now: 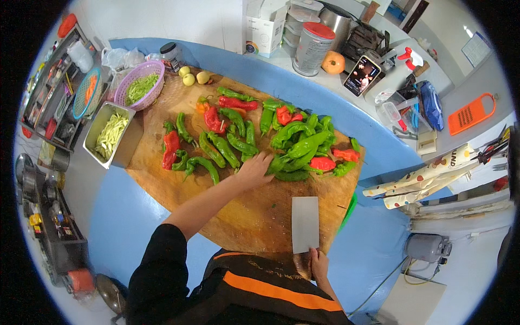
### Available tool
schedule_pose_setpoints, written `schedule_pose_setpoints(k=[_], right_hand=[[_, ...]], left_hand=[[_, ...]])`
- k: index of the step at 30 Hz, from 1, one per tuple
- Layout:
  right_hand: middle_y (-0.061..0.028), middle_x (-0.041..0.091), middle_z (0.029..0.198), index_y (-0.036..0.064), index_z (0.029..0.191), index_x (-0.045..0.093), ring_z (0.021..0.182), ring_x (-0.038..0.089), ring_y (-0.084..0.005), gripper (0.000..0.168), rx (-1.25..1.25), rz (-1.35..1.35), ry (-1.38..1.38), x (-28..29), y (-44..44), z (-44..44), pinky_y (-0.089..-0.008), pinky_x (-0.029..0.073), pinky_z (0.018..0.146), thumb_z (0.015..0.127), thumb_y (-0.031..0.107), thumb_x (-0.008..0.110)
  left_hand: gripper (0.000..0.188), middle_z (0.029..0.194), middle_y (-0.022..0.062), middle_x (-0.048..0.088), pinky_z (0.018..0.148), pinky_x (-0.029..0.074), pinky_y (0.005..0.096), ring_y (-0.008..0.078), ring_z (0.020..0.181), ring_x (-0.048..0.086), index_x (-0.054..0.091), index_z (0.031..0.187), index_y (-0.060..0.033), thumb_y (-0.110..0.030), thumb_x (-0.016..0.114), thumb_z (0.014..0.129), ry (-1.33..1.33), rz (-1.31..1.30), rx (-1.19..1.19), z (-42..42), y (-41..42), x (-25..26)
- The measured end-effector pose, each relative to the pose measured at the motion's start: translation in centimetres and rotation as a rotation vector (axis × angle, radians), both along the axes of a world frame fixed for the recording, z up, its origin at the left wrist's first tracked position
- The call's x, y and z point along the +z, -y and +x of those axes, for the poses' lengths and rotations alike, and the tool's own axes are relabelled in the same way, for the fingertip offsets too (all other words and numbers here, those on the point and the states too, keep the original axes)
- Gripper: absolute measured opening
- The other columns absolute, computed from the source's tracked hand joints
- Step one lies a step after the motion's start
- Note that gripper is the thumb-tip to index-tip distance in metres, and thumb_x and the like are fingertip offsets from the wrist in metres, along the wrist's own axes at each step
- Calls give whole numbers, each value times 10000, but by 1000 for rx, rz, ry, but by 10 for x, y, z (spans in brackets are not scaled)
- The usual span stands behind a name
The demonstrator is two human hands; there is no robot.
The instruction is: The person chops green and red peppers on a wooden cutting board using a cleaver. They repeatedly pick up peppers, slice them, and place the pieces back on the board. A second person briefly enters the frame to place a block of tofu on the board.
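Observation:
My left hand (256, 170) reaches across the wooden cutting board (252, 215) to the left edge of a pile of green peppers (300, 142). Its fingertips touch the peppers there; whether they grip one is hidden. In my right hand (319, 264) is the handle of a cleaver (305, 223), whose broad blade lies over the board's near right part. Left of the pile, loose green peppers (223, 149) and a few red ones spread out, among them a long red pepper (171, 148). More red peppers (323, 163) lie at the pile's right side.
Left of the board are a metal pan of pale cut strips (109, 136) and a purple colander of green shreds (140, 86). Small yellowish round fruits (188, 79) and a dark-lidded jar (170, 57) stand at the back. A phone (362, 76) leans on the ledge beyond.

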State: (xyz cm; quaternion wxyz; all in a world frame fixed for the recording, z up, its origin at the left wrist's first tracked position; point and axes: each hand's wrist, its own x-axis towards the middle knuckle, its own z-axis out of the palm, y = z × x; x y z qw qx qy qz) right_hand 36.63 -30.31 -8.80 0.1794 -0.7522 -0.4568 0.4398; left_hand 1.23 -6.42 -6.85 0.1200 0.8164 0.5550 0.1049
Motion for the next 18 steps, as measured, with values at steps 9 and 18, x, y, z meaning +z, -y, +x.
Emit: schedule_pose_setpoints(k=[9, 18], right_hand=[[-61, 527, 527, -5, 769, 566, 407, 519, -167, 424, -71, -39, -139, -40, -7, 9, -317, 405, 404, 954, 376, 579], [-68, 545, 530, -27, 813, 612, 407, 522, -157, 408, 43, 108, 21, -86, -2, 18, -310, 402, 399, 919, 366, 631]], left_hand=[[676, 1095, 173, 654, 853, 522, 434, 280, 1007, 646, 480, 1264, 32, -521, 601, 894, -149, -352, 470, -45, -131, -13], [405, 847, 174, 647, 692, 487, 429, 313, 768, 624, 541, 1110, 44, -312, 611, 930, 322, -294, 726, -55, 4, -19]])
